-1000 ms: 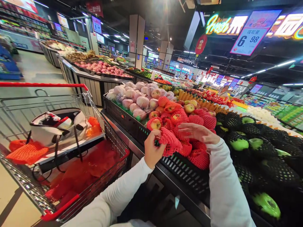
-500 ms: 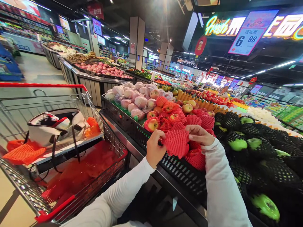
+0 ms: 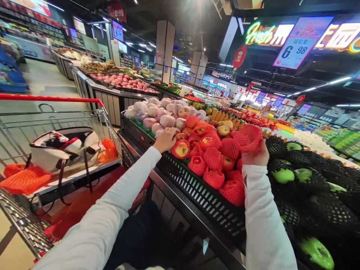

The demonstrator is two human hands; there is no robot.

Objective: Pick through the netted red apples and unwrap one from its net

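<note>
My right hand (image 3: 257,153) is wrapped round a red foam fruit net (image 3: 247,138), raised above the right side of the apples. Whether an apple sits inside it, I cannot tell. My left hand (image 3: 165,140) reaches over the near left part of the display, fingers stretched out and nothing visible in them. Just right of it lies a red-yellow apple (image 3: 180,149) in a red net. Several more apples in red nets (image 3: 213,158) fill the black crate (image 3: 197,193) between my hands. Pale plastic-wrapped fruits (image 3: 167,121) lie beyond my left fingers.
A shopping cart (image 3: 53,98) stands at my left, with a white and black bag (image 3: 66,150) and orange foam netting (image 3: 26,180) in it. Green fruits in black nets (image 3: 303,172) are heaped at my right. A price sign (image 3: 302,45) hangs overhead.
Both hands were together on the red net above the crate's front. My left hand has let go and moved left; my right hand has carried the net up and right.
</note>
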